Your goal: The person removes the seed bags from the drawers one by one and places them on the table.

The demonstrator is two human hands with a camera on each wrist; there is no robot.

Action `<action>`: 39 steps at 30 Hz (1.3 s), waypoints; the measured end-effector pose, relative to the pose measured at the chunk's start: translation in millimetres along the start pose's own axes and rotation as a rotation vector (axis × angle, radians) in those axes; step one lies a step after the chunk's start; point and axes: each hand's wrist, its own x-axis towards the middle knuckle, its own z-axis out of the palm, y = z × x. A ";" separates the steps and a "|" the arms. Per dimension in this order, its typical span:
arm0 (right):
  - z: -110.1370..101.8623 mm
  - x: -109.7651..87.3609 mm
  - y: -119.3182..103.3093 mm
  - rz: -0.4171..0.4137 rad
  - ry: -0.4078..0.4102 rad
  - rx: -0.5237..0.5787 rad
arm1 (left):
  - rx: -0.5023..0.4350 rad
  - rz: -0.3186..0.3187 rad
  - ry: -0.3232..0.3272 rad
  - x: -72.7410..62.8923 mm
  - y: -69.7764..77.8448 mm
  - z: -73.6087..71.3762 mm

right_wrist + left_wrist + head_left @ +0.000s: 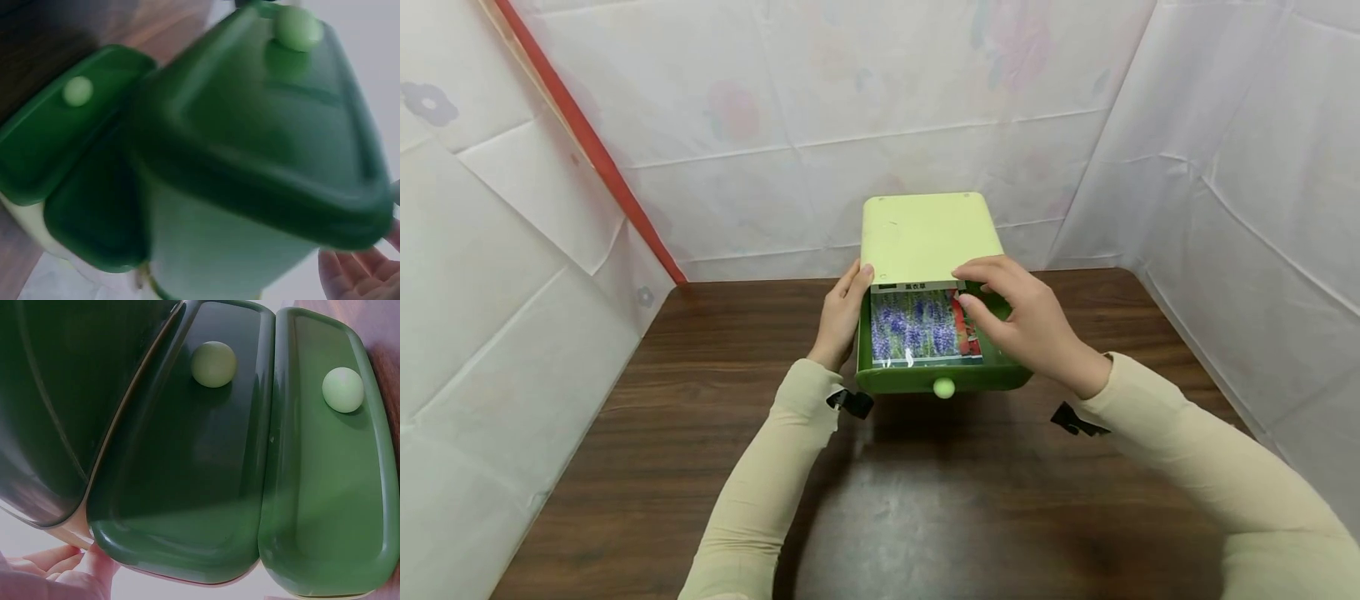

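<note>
A pale green drawer cabinet (928,233) stands on the table, its dark green top drawer (891,382) pulled out toward me. Inside lies a packet (913,329) printed with purple flowers, its top edge under the cabinet's front. A red-printed packet (970,333) shows beneath it along the right. My left hand (837,321) rests against the cabinet's left side, thumb at the top front corner. Above the drawer's right side is my right hand (1026,312), thumb and forefinger apart, fingertips close to the packet's upper right corner and the cabinet's front edge.
Below the pulled-out drawer are two closed drawers, the middle one (181,444) and the bottom one (337,481), each with a round pale knob. The dark wooden table (715,375) is bordered by white sheeting (700,167) at the back and sides.
</note>
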 end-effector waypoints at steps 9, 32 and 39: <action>14.7 3.4 9.4 0.062 -0.258 -0.131 | -0.001 0.008 -0.003 -1.4 0.3 0.0; 27.3 23.2 16.2 0.307 -0.752 -0.284 | -0.002 0.034 0.040 18.9 -30.1 -2.4; 27.6 24.0 13.6 0.317 -0.739 -0.285 | -0.002 0.028 0.038 19.2 -28.8 -2.5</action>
